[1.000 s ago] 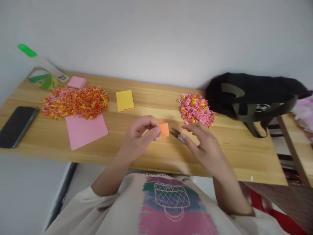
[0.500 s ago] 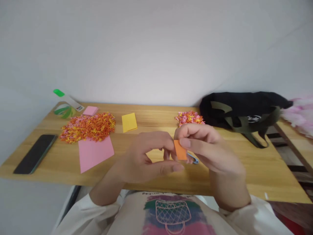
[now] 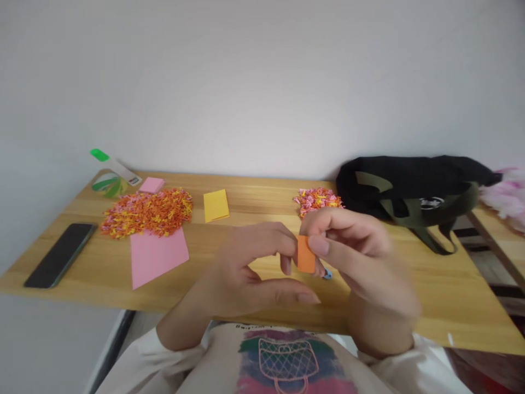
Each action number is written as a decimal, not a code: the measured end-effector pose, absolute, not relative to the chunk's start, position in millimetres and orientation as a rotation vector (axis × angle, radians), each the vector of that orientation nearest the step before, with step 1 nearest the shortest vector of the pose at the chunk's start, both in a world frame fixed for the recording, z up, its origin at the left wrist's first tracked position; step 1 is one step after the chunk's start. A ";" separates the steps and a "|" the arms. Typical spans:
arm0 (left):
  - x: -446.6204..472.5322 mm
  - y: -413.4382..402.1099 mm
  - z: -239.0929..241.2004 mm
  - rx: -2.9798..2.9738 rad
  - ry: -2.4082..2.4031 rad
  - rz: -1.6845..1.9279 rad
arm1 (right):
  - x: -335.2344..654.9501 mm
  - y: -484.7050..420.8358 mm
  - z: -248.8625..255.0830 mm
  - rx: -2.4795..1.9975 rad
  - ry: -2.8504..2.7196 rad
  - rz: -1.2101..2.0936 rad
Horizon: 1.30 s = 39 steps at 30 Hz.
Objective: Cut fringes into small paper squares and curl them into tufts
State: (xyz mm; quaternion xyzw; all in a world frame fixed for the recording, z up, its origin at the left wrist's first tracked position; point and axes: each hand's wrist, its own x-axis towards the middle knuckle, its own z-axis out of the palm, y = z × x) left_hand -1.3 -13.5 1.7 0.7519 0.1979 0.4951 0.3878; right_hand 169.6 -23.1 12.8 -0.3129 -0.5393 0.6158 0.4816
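Between the thumb and fingers of my right hand (image 3: 356, 257) is a small orange piece of paper (image 3: 305, 255), held upright over the table's front part. My left hand (image 3: 254, 268) is beside it, thumb and index finger apart; its fingertips come up to the paper's left edge, and I cannot tell if they touch it. Behind the right fingers a small blue tool (image 3: 327, 273) lies on the table, mostly hidden. A pink paper sheet (image 3: 158, 260) lies to the left, its back edge under a heap of orange, pink and yellow paper shreds (image 3: 147, 213).
A dark phone (image 3: 61, 255) lies at the left. Toward the back are a tape roll (image 3: 110, 186), a white-and-green strip (image 3: 115, 166), a pink pad (image 3: 152, 185), yellow paper (image 3: 216, 206) and a smaller shred heap (image 3: 318, 200). A black bag (image 3: 410, 189) occupies the back right.
Both hands have shifted slightly, the right one rightward with the orange paper. My left thumb has moved farther from the index finger. The blue tool is more covered now.
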 end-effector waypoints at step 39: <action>15.0 -33.8 -1.3 1.746 0.689 1.299 | 187.3 -34.9 33.1 -0.865 -1.812 0.806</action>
